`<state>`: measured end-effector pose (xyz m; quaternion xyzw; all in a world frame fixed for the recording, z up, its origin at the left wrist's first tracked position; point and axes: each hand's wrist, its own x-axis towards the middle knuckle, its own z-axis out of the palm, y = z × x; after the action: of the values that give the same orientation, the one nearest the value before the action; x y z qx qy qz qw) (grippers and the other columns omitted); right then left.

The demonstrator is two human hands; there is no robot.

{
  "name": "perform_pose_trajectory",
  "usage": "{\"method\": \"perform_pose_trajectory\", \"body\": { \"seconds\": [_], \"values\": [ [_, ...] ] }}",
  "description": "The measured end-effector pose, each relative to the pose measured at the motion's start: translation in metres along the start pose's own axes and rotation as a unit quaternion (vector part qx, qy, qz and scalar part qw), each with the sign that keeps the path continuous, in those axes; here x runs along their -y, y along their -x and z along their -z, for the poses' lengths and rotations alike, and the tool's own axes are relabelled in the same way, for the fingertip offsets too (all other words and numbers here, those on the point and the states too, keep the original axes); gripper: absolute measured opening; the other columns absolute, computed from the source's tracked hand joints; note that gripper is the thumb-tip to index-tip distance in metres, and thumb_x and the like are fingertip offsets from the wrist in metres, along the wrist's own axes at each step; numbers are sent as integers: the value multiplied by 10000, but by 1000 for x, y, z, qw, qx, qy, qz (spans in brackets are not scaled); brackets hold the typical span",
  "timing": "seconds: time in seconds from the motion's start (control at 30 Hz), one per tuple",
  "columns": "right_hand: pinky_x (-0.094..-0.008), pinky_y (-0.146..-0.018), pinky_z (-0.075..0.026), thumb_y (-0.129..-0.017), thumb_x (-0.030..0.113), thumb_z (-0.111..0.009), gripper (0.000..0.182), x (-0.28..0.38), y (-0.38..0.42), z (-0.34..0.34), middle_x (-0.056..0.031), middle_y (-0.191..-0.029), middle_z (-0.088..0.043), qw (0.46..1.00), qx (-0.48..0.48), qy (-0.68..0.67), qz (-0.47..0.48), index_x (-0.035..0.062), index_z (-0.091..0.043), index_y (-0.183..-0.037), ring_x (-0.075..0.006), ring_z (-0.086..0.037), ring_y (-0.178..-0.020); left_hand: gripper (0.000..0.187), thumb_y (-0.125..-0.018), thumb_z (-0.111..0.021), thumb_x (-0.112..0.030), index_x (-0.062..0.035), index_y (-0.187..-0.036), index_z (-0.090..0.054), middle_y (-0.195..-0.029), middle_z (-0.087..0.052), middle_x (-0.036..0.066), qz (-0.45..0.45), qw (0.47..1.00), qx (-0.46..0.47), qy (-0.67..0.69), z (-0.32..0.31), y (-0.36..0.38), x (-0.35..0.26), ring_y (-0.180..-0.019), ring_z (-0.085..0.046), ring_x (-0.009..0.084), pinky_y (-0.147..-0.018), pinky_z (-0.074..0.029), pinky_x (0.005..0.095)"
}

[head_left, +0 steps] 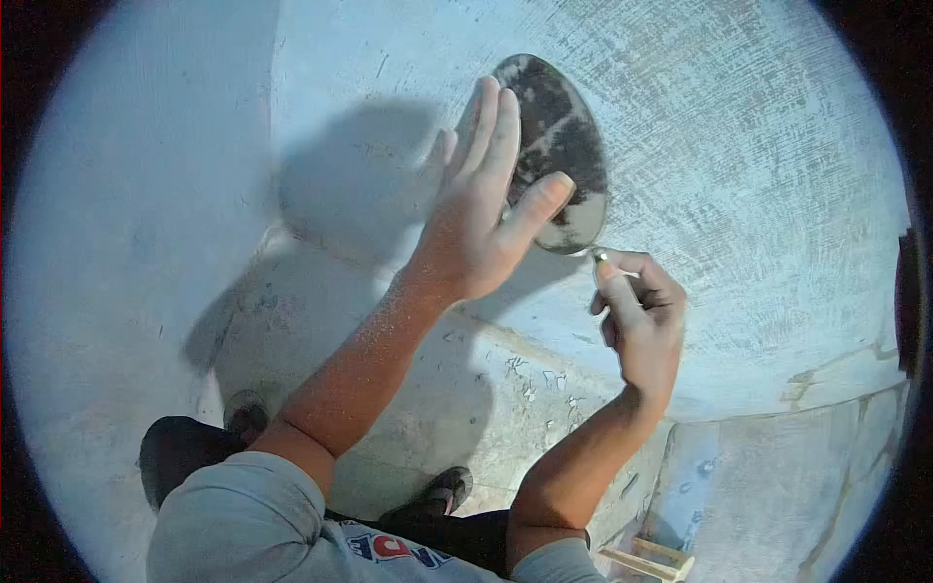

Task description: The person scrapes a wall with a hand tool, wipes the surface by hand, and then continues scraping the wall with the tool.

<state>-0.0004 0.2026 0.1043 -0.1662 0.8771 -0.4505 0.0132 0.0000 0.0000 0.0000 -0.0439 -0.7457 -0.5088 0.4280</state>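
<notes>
A dark oval disc (pixel 559 126), smeared with pale dust, is at the wall in the upper middle. My left hand (pixel 478 209) lies along its left side, fingers stretched upward and the thumb spread across its lower face. Close below the disc's bottom edge, my right hand (pixel 643 306) is closed in a pinch. A small shiny metal piece (pixel 600 256) shows between its thumb and forefinger; its exact kind I cannot tell. Fine pale dust coats both hands and the left forearm.
The pale wall (pixel 719 165) carries many scratch marks on the right. Flakes and dust lie on the floor (pixel 525 384) below. My sandalled foot (pixel 447 486) stands there. A small wooden frame (pixel 649 561) is at the lower right.
</notes>
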Motion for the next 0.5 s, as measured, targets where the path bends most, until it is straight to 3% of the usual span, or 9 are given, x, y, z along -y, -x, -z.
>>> {"method": "perform_pose_trajectory", "body": {
  "seconds": [0.17,0.3,0.37,0.5],
  "values": [
    [-211,-459,-360,-994,157,-791,168,1,14,61,-28,-710,-684,998,-25,65,-12,13,-809,-1080,-45,-534,-544,1089,-1070,-540,-642,137,-1685,-93,-1762,-9,393,10,996,82,26,-36,22,-20,-1659,-24,512,-1314,5,653],
    [-233,-479,-372,-999,172,-800,169,-6,0,5,-26,-729,-688,999,12,-25,25,33,-813,-1095,-50,-531,-541,1058,-1077,-561,-595,125,-1692,-91,-1769,-13,382,-17,997,-59,37,-23,9,0,-1661,-17,509,-1308,-9,668],
    [-230,-481,-378,-1002,179,-797,189,-13,-1,-12,-29,-737,-695,1000,1,-22,6,23,-812,-1109,-55,-541,-549,1072,-1073,-558,-619,123,-1694,-96,-1774,-22,371,-34,997,-63,3,-16,0,13,-1661,-26,508,-1308,-16,668],
    [-222,-463,-369,-1005,161,-771,195,-15,7,50,-47,-717,-693,1000,-7,-8,-17,14,-814,-1125,-48,-544,-545,1099,-1058,-570,-647,123,-1692,-108,-1775,-30,364,-43,996,78,-17,-19,7,-10,-1660,-51,503,-1307,-15,675]
  ]
}}
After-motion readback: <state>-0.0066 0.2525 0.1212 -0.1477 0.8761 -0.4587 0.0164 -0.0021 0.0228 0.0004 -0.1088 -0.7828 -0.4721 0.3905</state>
